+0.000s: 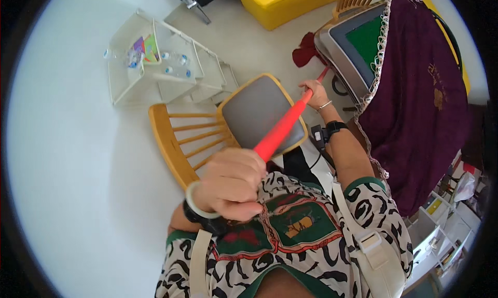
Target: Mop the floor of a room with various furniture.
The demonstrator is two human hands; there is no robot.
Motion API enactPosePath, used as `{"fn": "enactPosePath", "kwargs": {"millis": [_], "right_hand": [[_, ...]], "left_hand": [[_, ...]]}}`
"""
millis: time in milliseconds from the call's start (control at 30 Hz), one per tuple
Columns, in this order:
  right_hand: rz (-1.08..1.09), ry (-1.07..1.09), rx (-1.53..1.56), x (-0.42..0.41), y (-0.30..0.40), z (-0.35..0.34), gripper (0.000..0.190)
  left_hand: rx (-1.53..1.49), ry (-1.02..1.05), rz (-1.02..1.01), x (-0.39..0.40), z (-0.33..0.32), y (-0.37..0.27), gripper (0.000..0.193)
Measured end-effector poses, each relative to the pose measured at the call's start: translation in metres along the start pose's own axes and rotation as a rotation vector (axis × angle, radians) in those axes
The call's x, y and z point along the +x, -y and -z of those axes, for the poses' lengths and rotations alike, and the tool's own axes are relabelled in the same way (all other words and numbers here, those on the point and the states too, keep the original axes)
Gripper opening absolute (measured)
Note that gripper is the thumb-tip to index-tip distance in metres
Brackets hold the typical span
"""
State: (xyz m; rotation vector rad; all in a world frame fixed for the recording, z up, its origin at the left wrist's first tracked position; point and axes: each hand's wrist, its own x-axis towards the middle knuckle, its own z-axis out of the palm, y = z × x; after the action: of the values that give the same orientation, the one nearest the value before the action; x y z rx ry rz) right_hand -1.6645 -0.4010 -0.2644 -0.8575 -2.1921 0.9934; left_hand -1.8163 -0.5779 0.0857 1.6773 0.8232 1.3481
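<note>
My left hand (233,181), nearest to the camera and slightly blurred, is closed around the thick end of a red pole (282,128). Farther along, my right hand (315,93) grips the same pole. It slants up and to the right, over a wooden chair's grey seat (256,107), and its far end reaches down beside a table's grey edge. Close to that end, a dark red, cloth-like thing (305,53) lies at floor level; whether it is joined to the pole cannot be told.
At right, a purple fringed cloth (416,103) partly covers a green-topped table (363,37). A white shelf unit (155,72) with plastic bottles stands at upper left by the wall. Beyond are a yellow upholstered seat (280,2) and another wooden chair (356,0).
</note>
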Motion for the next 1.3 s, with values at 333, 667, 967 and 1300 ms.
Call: {"fn": "enactPosePath", "kwargs": {"millis": [333, 667, 967, 1300], "right_hand": [[-0.130, -0.102, 0.146, -0.031, 0.132, -0.025, 0.023], [-0.025, -0.249, 0.221, 0.045, 0.088, -0.046, 0.022], [-0.075, -0.227, 0.408, 0.162, -0.062, -0.097, 0.026], [-0.039, 0.017, 0.184, 0.095, 0.074, -0.044, 0.020]], "left_hand": [[-0.172, -0.014, -0.044, 0.070, 0.080, -0.082, 0.040], [-0.022, 0.218, -0.145, 0.109, 0.088, -0.043, 0.043], [0.417, 0.200, 0.056, 0.080, 0.033, 0.071, 0.034], [0.049, -0.056, -0.058, 0.137, 0.097, -0.042, 0.035]]}}
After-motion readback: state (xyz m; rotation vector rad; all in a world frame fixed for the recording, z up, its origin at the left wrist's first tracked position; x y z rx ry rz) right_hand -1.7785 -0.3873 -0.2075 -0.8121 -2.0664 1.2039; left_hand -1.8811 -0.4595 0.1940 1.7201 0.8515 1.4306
